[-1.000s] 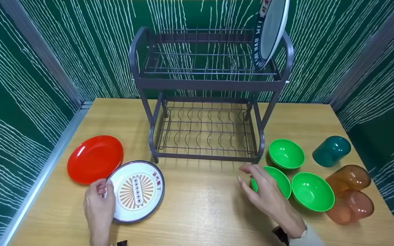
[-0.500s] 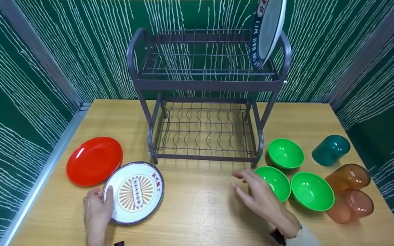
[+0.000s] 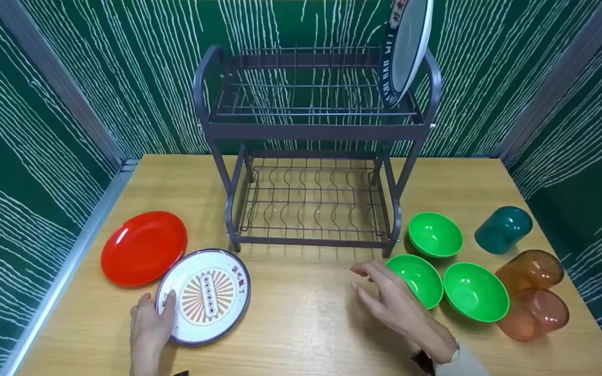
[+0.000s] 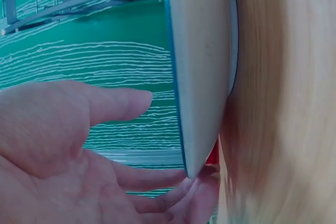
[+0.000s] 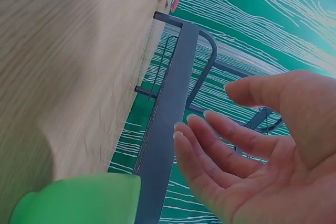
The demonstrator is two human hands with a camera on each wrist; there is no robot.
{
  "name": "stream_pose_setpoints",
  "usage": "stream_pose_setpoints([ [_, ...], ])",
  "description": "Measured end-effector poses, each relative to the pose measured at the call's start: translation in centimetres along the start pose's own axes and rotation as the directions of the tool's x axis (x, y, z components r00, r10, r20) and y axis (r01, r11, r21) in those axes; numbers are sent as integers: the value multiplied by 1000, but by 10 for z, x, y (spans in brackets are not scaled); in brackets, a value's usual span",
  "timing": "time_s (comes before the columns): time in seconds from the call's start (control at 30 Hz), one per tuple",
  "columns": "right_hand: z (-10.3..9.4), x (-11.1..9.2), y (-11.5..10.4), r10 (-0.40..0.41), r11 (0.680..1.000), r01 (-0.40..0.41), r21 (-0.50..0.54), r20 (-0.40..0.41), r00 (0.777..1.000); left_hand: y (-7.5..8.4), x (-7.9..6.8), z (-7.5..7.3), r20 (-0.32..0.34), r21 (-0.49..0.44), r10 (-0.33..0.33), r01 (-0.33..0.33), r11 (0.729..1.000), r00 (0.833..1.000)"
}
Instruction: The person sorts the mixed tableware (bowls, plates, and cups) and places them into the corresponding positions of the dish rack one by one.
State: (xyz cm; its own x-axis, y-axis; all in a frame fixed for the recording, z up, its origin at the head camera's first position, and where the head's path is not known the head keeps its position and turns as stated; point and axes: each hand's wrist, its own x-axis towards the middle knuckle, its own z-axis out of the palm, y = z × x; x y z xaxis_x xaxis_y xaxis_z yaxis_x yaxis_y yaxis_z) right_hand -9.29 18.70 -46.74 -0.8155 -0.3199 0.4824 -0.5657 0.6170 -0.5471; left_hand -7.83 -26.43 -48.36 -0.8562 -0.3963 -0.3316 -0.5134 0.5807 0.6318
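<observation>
My left hand (image 3: pixel 150 328) is at the left rim of a white plate (image 3: pixel 233 318) with a blue edge and an orange sunburst print. In the left wrist view, its fingers (image 4: pixel 152 177) reach the rim from below, while the thumb (image 4: pixel 123 103) stands apart over the plate's face. The plate lies on the table, its upper left edge against a red plate (image 3: pixel 144 248). My right hand (image 3: pixel 403 308) hovers with loosely bent fingers beside the nearest green bowl (image 3: pixel 424 282), partly covering it, and holds nothing. That bowl's edge (image 5: pixel 84 203) shows in the right wrist view.
A dark two-tier dish rack (image 3: pixel 314 131) stands at the back, a large plate (image 3: pixel 411 52) upright at its upper right. Two more green bowls (image 3: pixel 436 235) sit at right, beside a teal cup (image 3: pixel 504 230), an amber cup (image 3: pixel 531 269) and a pinkish cup (image 3: pixel 533 313), all upside down.
My left hand has shifted slightly down, its fingers uncurling at the rim and the thumb spreading. My right hand has drifted a little left, uncovering more of the bowl. Plates and bowls stay put.
</observation>
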Motion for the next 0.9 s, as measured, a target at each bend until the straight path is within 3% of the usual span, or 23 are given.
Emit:
stream_pose_setpoints([
  [0.1,1,0,2,-16,1000,16,-4,-3,1000,-5,3,0,32,-4,18,-17,1000,999],
  [0.33,3,-2,5,-16,1000,16,-15,21,1000,-13,11,1,36,-31,99,-98,995,994],
  [0.63,3,-3,4,-10,998,13,-53,49,999,-12,6,3,-29,-89,110,-112,990,994],
  [0.9,3,-4,5,13,996,-6,-84,88,996,-9,2,3,-42,-154,83,-89,984,996],
])
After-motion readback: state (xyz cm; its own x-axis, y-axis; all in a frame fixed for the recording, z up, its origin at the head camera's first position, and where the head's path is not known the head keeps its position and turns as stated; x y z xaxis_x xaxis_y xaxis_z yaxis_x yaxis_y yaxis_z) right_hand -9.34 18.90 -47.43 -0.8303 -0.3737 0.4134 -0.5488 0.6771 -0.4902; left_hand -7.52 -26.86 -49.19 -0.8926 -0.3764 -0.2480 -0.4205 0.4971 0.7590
